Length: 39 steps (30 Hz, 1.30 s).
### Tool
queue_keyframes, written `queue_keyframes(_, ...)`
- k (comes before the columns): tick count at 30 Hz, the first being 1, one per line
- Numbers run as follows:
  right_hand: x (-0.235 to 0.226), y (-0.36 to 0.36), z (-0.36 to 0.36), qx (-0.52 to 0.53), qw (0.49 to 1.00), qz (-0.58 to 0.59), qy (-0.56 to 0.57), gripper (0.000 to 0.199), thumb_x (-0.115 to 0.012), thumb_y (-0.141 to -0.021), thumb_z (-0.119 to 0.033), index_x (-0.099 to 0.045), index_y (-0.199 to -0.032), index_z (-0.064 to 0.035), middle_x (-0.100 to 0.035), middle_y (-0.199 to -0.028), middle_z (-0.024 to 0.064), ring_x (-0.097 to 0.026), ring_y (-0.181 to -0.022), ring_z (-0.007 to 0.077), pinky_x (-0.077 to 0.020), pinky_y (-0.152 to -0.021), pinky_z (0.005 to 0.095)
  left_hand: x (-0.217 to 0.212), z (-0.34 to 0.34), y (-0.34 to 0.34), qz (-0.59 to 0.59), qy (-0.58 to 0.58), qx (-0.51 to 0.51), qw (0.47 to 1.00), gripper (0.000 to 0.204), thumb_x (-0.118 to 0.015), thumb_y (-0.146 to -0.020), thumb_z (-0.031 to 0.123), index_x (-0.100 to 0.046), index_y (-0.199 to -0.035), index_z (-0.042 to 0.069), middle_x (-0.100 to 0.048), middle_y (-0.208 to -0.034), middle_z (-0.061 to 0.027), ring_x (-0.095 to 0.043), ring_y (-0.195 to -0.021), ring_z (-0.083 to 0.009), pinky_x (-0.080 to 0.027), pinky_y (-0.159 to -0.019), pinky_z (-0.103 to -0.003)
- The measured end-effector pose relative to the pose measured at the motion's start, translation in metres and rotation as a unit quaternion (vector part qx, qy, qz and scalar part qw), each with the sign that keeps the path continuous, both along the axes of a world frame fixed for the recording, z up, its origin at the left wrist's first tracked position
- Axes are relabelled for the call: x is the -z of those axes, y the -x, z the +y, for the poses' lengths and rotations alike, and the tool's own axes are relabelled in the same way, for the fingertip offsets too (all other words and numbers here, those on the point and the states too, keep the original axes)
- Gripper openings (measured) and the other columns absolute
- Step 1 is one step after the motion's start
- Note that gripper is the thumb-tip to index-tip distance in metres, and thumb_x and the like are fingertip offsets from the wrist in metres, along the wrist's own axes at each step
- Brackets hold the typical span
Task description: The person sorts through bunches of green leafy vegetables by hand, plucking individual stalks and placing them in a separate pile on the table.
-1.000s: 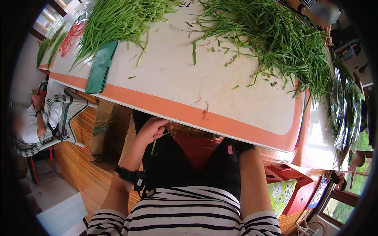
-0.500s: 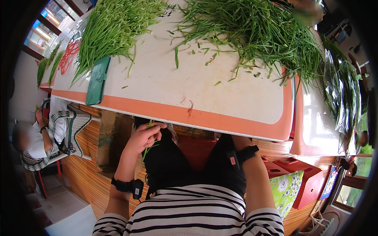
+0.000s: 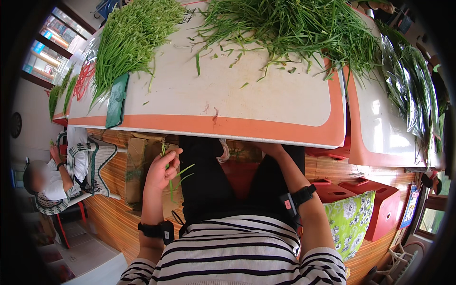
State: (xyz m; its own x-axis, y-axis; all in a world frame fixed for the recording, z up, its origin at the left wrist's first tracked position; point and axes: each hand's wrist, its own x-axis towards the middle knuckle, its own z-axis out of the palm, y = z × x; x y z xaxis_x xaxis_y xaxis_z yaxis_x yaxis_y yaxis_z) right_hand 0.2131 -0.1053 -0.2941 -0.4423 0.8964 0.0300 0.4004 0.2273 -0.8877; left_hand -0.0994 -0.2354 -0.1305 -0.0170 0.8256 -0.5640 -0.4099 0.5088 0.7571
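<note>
A few thin green stalks (image 3: 171, 189) are pinched in my left hand (image 3: 162, 169), just in front of the table's near edge and above my left thigh. Their ends stick out above and below the closed fingers. My right hand (image 3: 271, 149) reaches in at the table's edge between my knees, and its fingers are hidden under the tabletop. On the white table (image 3: 166, 102) with an orange border, a neatly aligned heap of green stalks (image 3: 128, 45) lies at the left. A looser, tangled heap of long green leaves (image 3: 294, 28) spreads across the far middle and right.
A green phone case (image 3: 117, 100) lies at the table's left near edge, close to red ties (image 3: 84, 80). Clear-bagged greens (image 3: 411, 90) lie on the right-hand table. A cardboard box (image 3: 137, 164) stands below; a seated person (image 3: 59, 178) is at the left.
My right forearm has swung inward to the left, toward the space between my knees. My left hand has shifted slightly left with the stalks, which now fan out more. The view has shifted a little.
</note>
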Motion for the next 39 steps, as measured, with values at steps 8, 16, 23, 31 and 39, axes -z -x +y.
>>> queue_keyframes(8, -0.013, 0.004, -0.001, 0.000, 0.998, 0.069, 0.014, 0.025, -0.063, -0.079, -0.019, -0.057, -0.098, -0.0032, -0.060, -0.093, 0.0102, -0.057, -0.088, 0.0228, -0.0460, -0.077, 0.0329, -0.013, 0.011, -0.011, 0.041, -0.004, 0.003, 0.999, 0.022, -0.046, -0.091, 0.017, -0.058, -0.103, 0.004, -0.050, -0.066, -0.0015, -0.028, -0.039, -0.0026, -0.021, -0.036, -0.018)
queue_keyframes(16, -0.027, 0.005, -0.003, 0.002, 0.998, 0.042, 0.056, 0.021, -0.061, -0.073, -0.004, -0.055, -0.093, -0.0001, -0.058, -0.084, 0.0092, -0.054, -0.079, 0.0197, -0.0459, -0.071, 0.0330, -0.012, 0.005, 0.012, 0.038, -0.009, -0.037, 0.999, 0.023, -0.046, -0.091, 0.020, -0.057, -0.105, 0.004, -0.049, -0.066, 0.0004, -0.025, -0.039, -0.0030, -0.020, -0.035, -0.018)
queue_keyframes(23, -0.041, -0.019, -0.022, 0.110, 0.986, 0.119, -0.024, 0.015, -0.060, -0.080, -0.007, -0.053, -0.090, 0.0021, -0.055, -0.077, 0.0056, -0.053, -0.070, 0.0130, -0.0457, -0.059, 0.0276, -0.013, 0.052, 0.011, 0.046, -0.031, 0.006, 0.998, 0.018, -0.050, -0.089, 0.019, -0.055, -0.095, 0.002, -0.051, -0.067, -0.0032, -0.027, -0.038, -0.0031, -0.020, -0.035, -0.018)
queue_keyframes(31, -0.019, -0.002, -0.017, 0.075, 0.990, 0.053, 0.110, 0.018, -0.060, -0.079, -0.005, -0.055, -0.094, 0.0020, -0.058, -0.083, 0.0104, -0.055, -0.078, 0.0202, -0.0462, -0.069, 0.0316, -0.011, 0.062, -0.003, 0.008, -0.036, 0.059, 0.998, 0.014, -0.051, -0.088, 0.015, -0.051, -0.088, 0.001, -0.051, -0.066, -0.0081, -0.027, -0.037, -0.0041, -0.019, -0.035, -0.018)
queue_keyframes(39, -0.065, 0.024, -0.023, 0.055, 0.996, 0.033, 0.058, 0.015, -0.060, -0.077, -0.007, -0.057, -0.089, 0.0022, -0.057, -0.070, 0.0098, -0.055, -0.065, 0.0184, -0.0452, -0.061, 0.0313, 0.016, 0.037, 0.030, -0.064, -0.054, -0.006, 0.996, 0.023, -0.050, -0.088, 0.019, -0.057, -0.101, 0.001, -0.047, -0.063, -0.0015, -0.025, -0.037, -0.0025, -0.018, -0.035, -0.017)
